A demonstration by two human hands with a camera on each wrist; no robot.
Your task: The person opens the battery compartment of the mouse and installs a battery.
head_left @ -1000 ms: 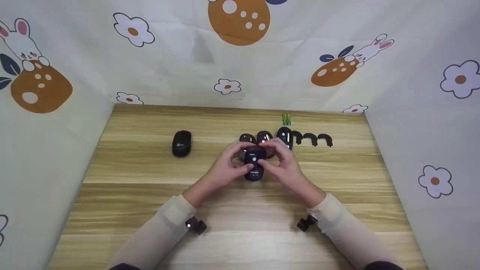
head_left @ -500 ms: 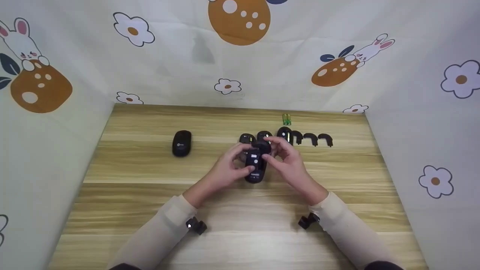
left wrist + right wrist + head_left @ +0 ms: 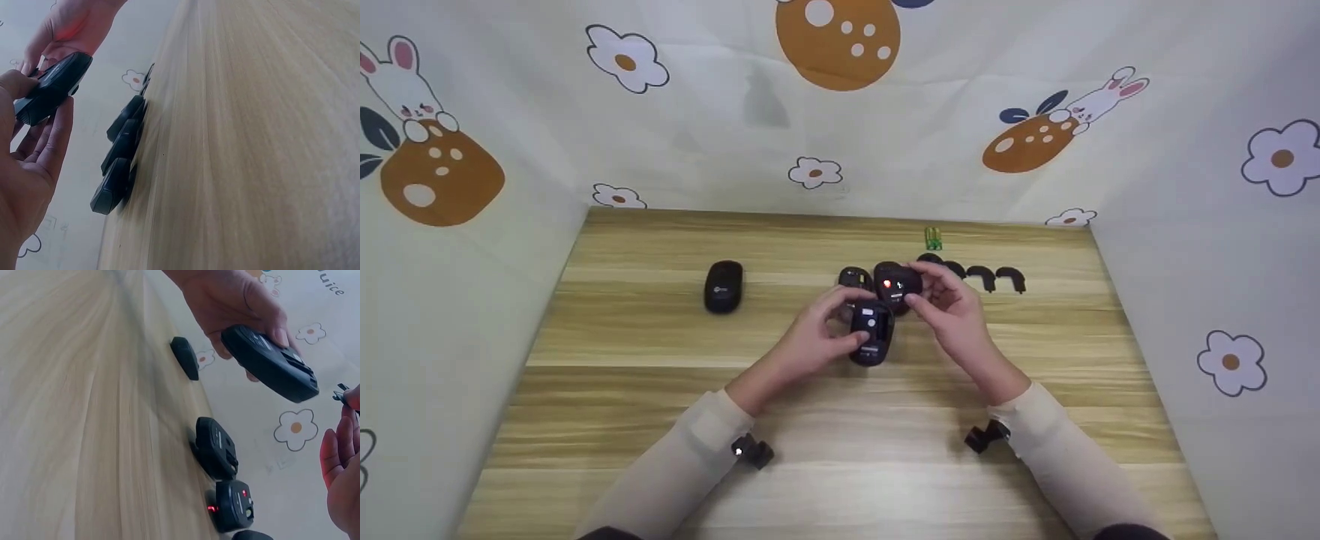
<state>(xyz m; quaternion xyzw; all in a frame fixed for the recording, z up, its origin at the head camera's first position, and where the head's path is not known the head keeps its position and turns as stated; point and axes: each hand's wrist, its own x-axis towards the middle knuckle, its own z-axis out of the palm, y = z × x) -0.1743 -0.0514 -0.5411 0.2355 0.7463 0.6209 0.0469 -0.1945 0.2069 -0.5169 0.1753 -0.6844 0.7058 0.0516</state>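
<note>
My left hand (image 3: 816, 330) holds a black computer mouse (image 3: 873, 346) underside up, thumb across its base and fingers round the far side. Its battery slot is uncovered along the right, seen also on the mouse (image 3: 270, 363) in the right wrist view. To the right, my right hand (image 3: 956, 307) pinches a small black battery cover (image 3: 341, 397) between thumb and fingers, apart from the mouse. Just beyond the hands lie upturned mice: one mouse (image 3: 853, 277) partly behind the left hand, and one mouse (image 3: 889, 294) with a glowing red light.
A mouse (image 3: 724, 287) lies top up on the left of the wooden table (image 3: 660, 420). Black hook-shaped covers (image 3: 981, 277) line up at the right. Behind them are green batteries (image 3: 934, 238). Another upturned mouse (image 3: 929, 259) is mostly hidden by the right hand. Patterned cloth walls (image 3: 697, 150) enclose the table.
The right hand has lifted the battery cover off the held mouse and moved right and slightly away with it. The left hand and its mouse have barely moved.
</note>
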